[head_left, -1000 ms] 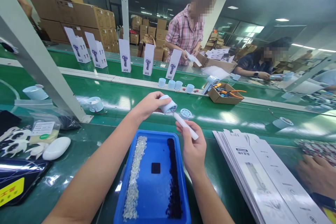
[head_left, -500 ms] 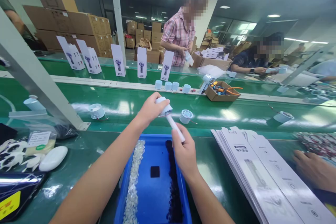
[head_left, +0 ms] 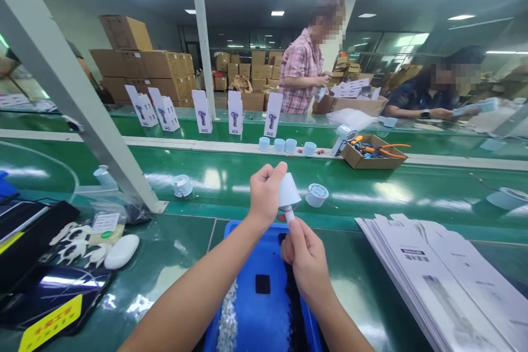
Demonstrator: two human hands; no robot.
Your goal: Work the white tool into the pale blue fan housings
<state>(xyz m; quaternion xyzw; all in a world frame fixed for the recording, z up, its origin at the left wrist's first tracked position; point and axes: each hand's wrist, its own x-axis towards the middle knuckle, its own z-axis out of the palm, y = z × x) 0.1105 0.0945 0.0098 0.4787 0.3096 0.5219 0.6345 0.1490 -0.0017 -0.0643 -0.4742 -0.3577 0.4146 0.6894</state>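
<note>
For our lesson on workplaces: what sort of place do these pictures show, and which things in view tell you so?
Most likely a factory assembly and packing line. A long green conveyor belt carries small white parts, printed product boxes stand in a row beyond it, and brown cartons are stacked behind, with other people at work.

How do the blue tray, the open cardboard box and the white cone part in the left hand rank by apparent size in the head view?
1. blue tray, partly cut off.
2. open cardboard box, though farther away.
3. white cone part, held by the left hand.

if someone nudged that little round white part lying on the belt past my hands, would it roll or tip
The round white part seems to rest on a flat end, squat and wide, so it would probably slide rather than tip. It looks like thin hollow plastic, likely light. Knocked onto its side, it could roll.
</note>
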